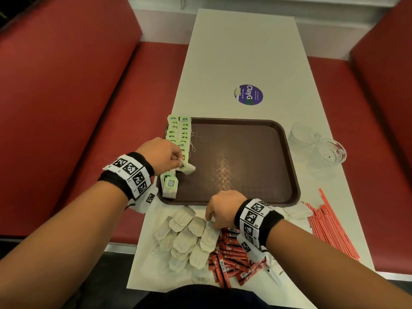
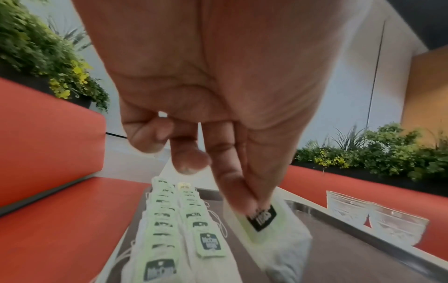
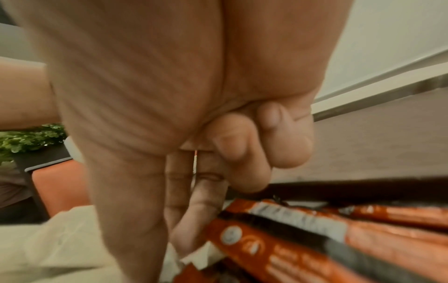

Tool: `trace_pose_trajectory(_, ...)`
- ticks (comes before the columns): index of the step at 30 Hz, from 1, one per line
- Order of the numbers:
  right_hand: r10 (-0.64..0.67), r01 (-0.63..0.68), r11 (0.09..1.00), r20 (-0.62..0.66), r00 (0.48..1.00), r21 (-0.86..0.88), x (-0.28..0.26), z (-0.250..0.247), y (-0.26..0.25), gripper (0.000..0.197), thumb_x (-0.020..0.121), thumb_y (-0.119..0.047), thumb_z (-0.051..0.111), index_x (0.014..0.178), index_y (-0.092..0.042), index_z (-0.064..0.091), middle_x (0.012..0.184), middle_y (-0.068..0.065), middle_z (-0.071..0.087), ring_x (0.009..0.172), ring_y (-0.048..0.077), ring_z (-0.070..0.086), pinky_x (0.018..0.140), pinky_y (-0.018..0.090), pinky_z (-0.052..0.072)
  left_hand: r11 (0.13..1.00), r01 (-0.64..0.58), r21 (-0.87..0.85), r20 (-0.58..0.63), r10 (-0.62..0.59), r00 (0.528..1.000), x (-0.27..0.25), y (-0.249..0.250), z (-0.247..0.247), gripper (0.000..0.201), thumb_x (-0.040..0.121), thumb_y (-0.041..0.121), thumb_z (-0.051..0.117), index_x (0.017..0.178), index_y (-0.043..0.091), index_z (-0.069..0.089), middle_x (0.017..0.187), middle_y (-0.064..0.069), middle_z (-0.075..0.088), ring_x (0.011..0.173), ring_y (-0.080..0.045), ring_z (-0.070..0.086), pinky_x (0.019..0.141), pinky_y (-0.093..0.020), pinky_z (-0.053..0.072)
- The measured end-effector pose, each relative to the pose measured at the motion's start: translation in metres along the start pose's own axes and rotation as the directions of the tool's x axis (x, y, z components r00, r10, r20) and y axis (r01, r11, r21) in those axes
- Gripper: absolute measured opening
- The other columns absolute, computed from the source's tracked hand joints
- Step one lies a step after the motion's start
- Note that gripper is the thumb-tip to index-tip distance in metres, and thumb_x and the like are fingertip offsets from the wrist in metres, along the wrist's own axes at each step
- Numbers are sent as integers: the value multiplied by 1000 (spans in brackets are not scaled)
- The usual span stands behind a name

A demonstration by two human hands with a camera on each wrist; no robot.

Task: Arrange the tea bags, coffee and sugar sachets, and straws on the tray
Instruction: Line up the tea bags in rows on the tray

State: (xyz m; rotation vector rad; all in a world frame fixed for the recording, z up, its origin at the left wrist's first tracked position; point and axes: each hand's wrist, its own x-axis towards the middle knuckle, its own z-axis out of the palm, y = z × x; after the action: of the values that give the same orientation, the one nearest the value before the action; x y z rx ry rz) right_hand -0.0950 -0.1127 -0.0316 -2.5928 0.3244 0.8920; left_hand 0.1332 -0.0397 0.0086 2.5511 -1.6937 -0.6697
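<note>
A brown tray (image 1: 240,152) lies mid-table with two rows of green-tagged tea bags (image 1: 179,134) along its left side. My left hand (image 1: 180,160) hovers over the nearer end of those rows and pinches one tea bag (image 1: 189,168) by its green tag (image 2: 263,220); the bag hangs tilted just above the tray. My right hand (image 1: 210,220) reaches down into the loose tea bags (image 1: 187,237) in front of the tray. Its thumb and forefinger (image 3: 194,220) close on a white bag edge (image 3: 201,255) beside the red coffee sachets (image 1: 231,259).
Red-and-white straws (image 1: 332,230) lie in a bundle at the right, with white sachets (image 1: 298,211) by the tray's near right corner. Two glass bowls (image 1: 316,143) stand right of the tray. Red bench seats (image 1: 66,108) flank the narrow white table (image 1: 245,52).
</note>
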Motion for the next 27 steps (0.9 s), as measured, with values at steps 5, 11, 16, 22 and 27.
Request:
trace_pose_trajectory(5, -3, 3, 1000, 24, 1000, -12, 2, -1, 0, 18, 82, -30, 75, 100, -32, 76, 93, -9, 73, 84, 17, 67, 74, 31, 56, 993, -94, 67, 200, 79, 977, 7, 2, -2, 13, 93, 35, 62, 101, 25, 64, 95, 9, 65, 85, -14, 59, 76, -30, 48)
trace_pose_trajectory(11, -5, 5, 1000, 7, 1000, -8, 0, -2, 0, 9, 83, -27, 74, 92, -28, 74, 86, -8, 68, 81, 17, 64, 69, 29, 50, 988, -109, 107, 260, 78, 962, 30, 5, 8, 26, 96, 32, 62, 120, 23, 67, 91, 8, 59, 86, -12, 54, 79, -27, 43)
trace_pose_trajectory(16, -22, 22, 1000, -23, 999, 11, -3, 0, 1, 7, 84, -24, 71, 90, -27, 72, 89, -6, 69, 82, 18, 62, 68, 28, 48, 996, -3, 90, 185, -14, 983, 42, 3, 15, 30, 93, 32, 67, 122, 22, 66, 98, 5, 61, 99, -17, 59, 89, -33, 50)
trace_pose_trajectory(22, -32, 34, 998, -37, 999, 54, -5, -1, 4, 7, 83, -21, 68, 87, -27, 69, 74, -11, 57, 76, 16, 57, 66, 28, 43, 994, 109, 12, 114, -110, 987, 48, 1, 23, 24, 87, 31, 75, 108, 22, 66, 103, 4, 66, 98, -18, 62, 88, -36, 52)
trace_pose_trajectory(27, -42, 47, 995, -59, 997, 87, -10, -4, 5, 9, 83, -19, 66, 87, -27, 67, 91, -9, 61, 82, 16, 57, 71, 33, 50, 979, 199, 34, -20, -198, 980, 44, 3, 28, 40, 82, 46, 75, 104, 21, 53, 103, -1, 59, 89, -24, 58, 73, -34, 47)
